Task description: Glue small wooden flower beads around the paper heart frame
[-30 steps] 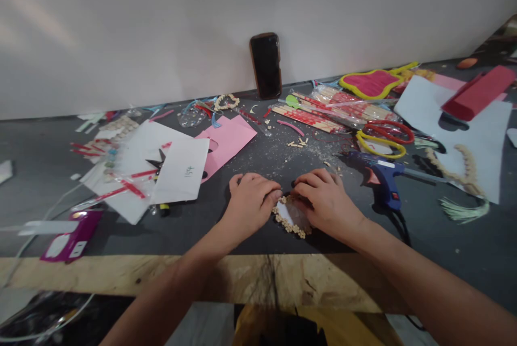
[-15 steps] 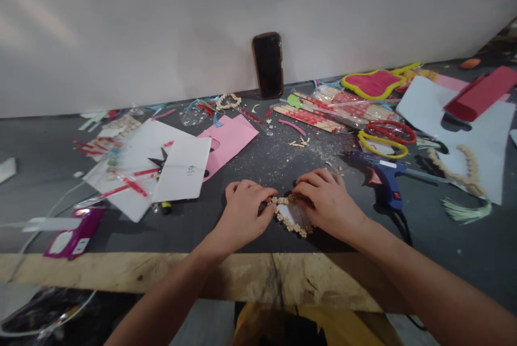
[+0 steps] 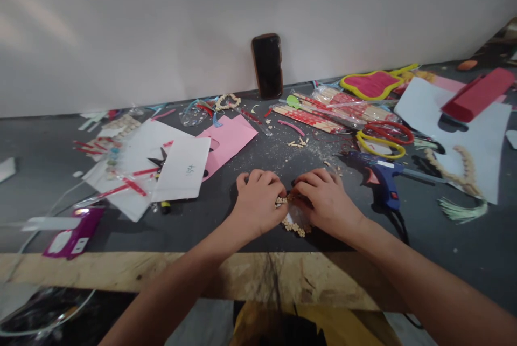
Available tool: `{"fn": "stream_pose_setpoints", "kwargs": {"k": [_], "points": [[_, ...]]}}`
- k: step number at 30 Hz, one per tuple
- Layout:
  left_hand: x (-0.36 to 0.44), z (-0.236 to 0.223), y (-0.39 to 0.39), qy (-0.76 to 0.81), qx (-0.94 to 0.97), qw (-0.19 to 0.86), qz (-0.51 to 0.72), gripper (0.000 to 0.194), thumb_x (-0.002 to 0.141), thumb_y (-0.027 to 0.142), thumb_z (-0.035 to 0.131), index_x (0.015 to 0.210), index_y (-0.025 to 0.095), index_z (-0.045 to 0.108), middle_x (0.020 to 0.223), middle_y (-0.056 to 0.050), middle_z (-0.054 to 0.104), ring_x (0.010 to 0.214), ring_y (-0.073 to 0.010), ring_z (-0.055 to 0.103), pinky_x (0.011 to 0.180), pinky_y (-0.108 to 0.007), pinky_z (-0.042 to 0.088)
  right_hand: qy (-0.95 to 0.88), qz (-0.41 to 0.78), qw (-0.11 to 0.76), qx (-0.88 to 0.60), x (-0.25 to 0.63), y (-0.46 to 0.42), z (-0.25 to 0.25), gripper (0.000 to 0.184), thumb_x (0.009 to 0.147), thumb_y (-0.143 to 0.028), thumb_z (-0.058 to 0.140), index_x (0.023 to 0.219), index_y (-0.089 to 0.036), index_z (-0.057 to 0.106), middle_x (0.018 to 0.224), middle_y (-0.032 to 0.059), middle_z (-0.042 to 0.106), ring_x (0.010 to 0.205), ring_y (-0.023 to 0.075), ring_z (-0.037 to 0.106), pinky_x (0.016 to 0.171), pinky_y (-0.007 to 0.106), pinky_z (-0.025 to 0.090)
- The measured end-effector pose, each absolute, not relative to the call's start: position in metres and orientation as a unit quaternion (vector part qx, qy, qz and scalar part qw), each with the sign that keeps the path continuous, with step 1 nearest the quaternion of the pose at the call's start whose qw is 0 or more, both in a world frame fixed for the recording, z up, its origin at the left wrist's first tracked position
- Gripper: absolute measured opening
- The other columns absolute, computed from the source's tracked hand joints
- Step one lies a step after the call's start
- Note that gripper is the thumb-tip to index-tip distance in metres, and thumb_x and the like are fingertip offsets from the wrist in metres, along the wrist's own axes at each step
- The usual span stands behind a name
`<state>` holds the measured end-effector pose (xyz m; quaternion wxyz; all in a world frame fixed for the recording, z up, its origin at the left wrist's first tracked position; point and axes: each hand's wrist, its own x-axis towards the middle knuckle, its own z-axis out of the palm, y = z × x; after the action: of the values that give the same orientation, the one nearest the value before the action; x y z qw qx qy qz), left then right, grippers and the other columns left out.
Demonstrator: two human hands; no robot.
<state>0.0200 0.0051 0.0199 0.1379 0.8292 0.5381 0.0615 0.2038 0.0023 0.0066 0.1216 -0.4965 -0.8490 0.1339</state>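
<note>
A ring of small pale wooden flower-shaped pieces (image 3: 295, 229) lies near the table's front edge, with a whitish see-through sheet inside it. My left hand (image 3: 259, 203) is closed over its left side, thumb and fingers pinching the rim, and a few pieces show between them. Curled over the opposite side, my right hand (image 3: 326, 203) grips the rim with its fingertips, which are partly hidden. Beyond the fingers lie short cut wooden bits (image 3: 298, 143) and pale dust.
To the right lie a blue glue gun (image 3: 377, 173) and yellow-and-red-handled scissors (image 3: 382, 144). Packs of chopsticks (image 3: 311, 118) lie behind. A phone (image 3: 267, 66) leans on the wall. White paper (image 3: 181, 168), pink paper (image 3: 230, 141) and a purple packet (image 3: 72, 232) are at left.
My left hand first shifted slightly left, uncovering the ring's left side, then came back right and closed over that side. My right hand has hardly moved and keeps its grip.
</note>
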Motion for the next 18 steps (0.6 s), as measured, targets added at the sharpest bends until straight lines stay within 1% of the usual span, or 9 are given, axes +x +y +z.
{"fn": "stream_pose_setpoints", "kwargs": {"k": [4,11,15,18], "points": [[0.0194,0.0196,0.0054,0.542,0.825,0.148,0.059,0.008,0.08,0.026,0.061,0.083,0.024,0.068,0.108,-0.002,0.065,0.109,-0.0264,0.05,0.093,-0.049,0.031,-0.849,0.134,0.122,-0.496,0.204,0.0014,0.0074,0.013,0.09,-0.023,0.055,0.095,-0.024,0.067,0.11,0.0051,0.068,0.106,0.0252,0.05,0.086,0.042,0.032],[0.0162,0.0179,0.0032,0.557,0.814,0.143,0.081,0.011,0.084,0.03,0.059,0.084,0.024,0.068,0.109,-0.002,0.066,0.108,-0.0252,0.052,0.095,-0.049,0.03,-0.85,0.131,0.133,-0.492,0.2041,0.0015,0.0065,0.015,0.09,-0.023,0.053,0.095,-0.024,0.067,0.111,0.0063,0.069,0.106,0.0258,0.05,0.087,0.043,0.032],[0.0175,0.0165,0.0024,0.562,0.811,0.138,0.086,0.012,0.085,0.029,0.058,0.084,0.024,0.069,0.11,-0.002,0.066,0.108,-0.0253,0.053,0.095,-0.05,0.03,-0.85,0.131,0.133,-0.493,0.2041,0.0019,0.0058,0.014,0.091,-0.024,0.054,0.094,-0.024,0.067,0.11,0.0051,0.069,0.106,0.0253,0.051,0.086,0.042,0.032],[0.0154,0.0175,0.0025,0.562,0.811,0.133,0.09,0.014,0.086,0.034,0.059,0.087,0.024,0.069,0.111,-0.002,0.067,0.109,-0.0263,0.053,0.095,-0.05,0.03,-0.85,0.125,0.127,-0.496,0.2038,0.0016,0.0058,0.012,0.09,-0.023,0.055,0.094,-0.023,0.067,0.111,0.0047,0.069,0.106,0.0255,0.051,0.085,0.041,0.031]]}}
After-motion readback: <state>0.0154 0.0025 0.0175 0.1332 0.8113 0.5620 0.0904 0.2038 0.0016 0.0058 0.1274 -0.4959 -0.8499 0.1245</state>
